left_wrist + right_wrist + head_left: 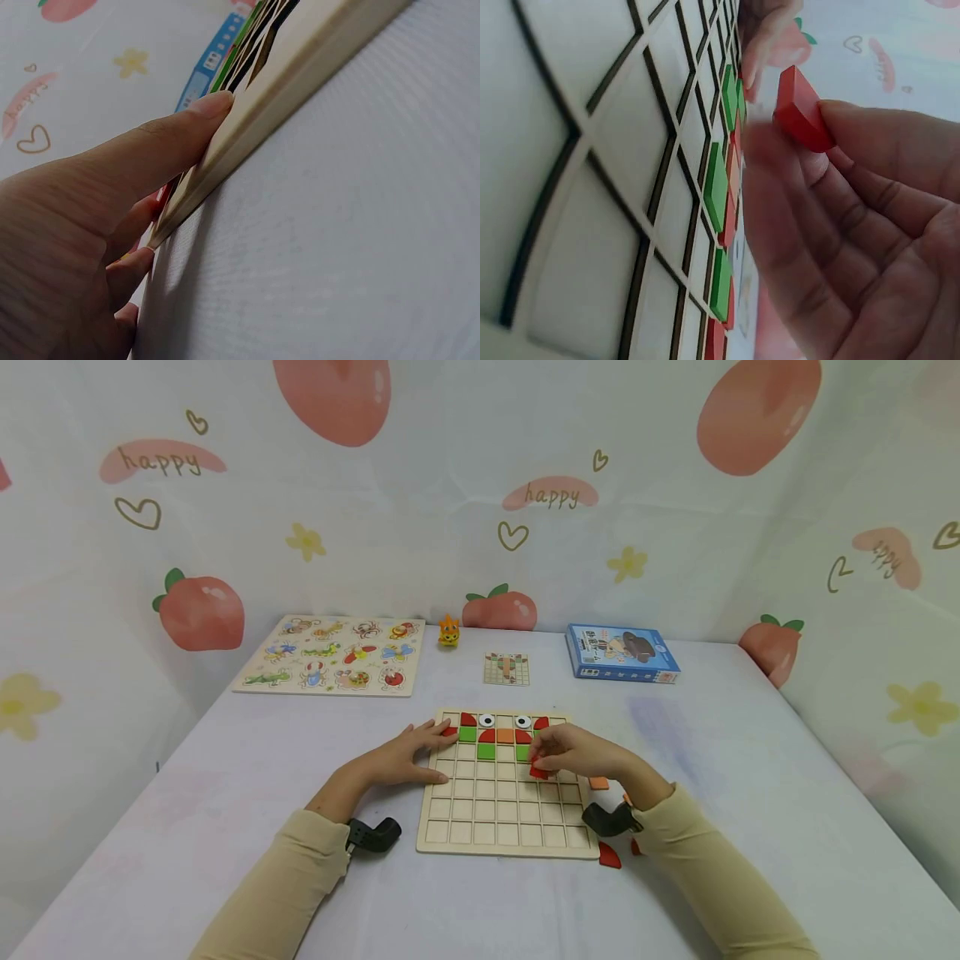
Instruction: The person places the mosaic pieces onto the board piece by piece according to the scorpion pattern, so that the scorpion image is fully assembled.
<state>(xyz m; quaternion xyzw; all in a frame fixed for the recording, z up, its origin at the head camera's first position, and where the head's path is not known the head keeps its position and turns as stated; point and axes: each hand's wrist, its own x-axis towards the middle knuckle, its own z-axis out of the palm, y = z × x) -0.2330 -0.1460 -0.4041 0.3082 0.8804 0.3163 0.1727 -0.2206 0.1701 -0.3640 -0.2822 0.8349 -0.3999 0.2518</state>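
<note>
A wooden grid board (495, 837) lies on the table, with red, green and orange tiles and two eye tiles in its far rows. My left hand (397, 758) rests on the board's left edge with fairly straight fingers; in the left wrist view its thumb (169, 146) lies along the rim. My right hand (581, 752), over the right part of the board, pinches a red tile (804, 112) between thumb and fingers. Near that hand, a green tile (522, 752) sits in its cell. The red tile's full outline is partly hidden by the fingers.
Loose orange (598, 783) and red (610, 856) tiles lie right of the board, some partly hidden by my right arm. Behind the board are a small pattern card (491, 675), an insect puzzle board (300, 683), an orange toy figure (448, 632) and a blue box (622, 652).
</note>
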